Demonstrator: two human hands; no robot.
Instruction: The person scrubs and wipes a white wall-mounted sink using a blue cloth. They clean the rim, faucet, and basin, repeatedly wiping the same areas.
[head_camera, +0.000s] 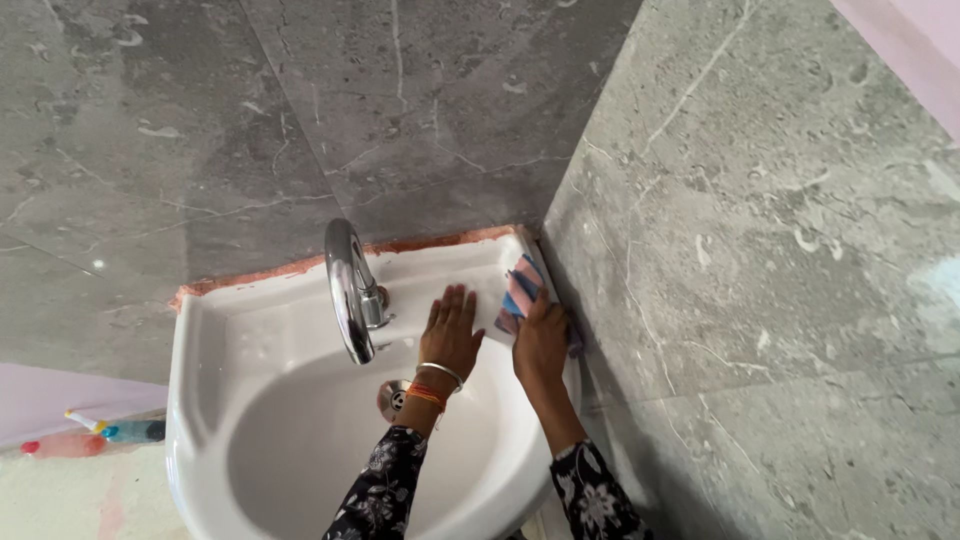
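A white wash basin (215, 330) is fixed to a grey tiled wall, with a chrome tap (350, 285) curving over the bowl. My left hand (452, 335) lies flat, fingers spread, on the basin's back ledge just right of the tap. A bangle and red thread circle that wrist. My right hand (540, 340) presses a pink and blue striped cloth (520, 290) onto the ledge's right corner, next to the side wall. The drain (393, 398) shows partly behind my left wrist.
Grey marble-look tiles cover the back wall (300, 110) and the right side wall (760, 280). Reddish sealant (300, 268) lines the basin's back edge. A small bottle with a white nozzle (115, 430) lies at lower left beside a red spot.
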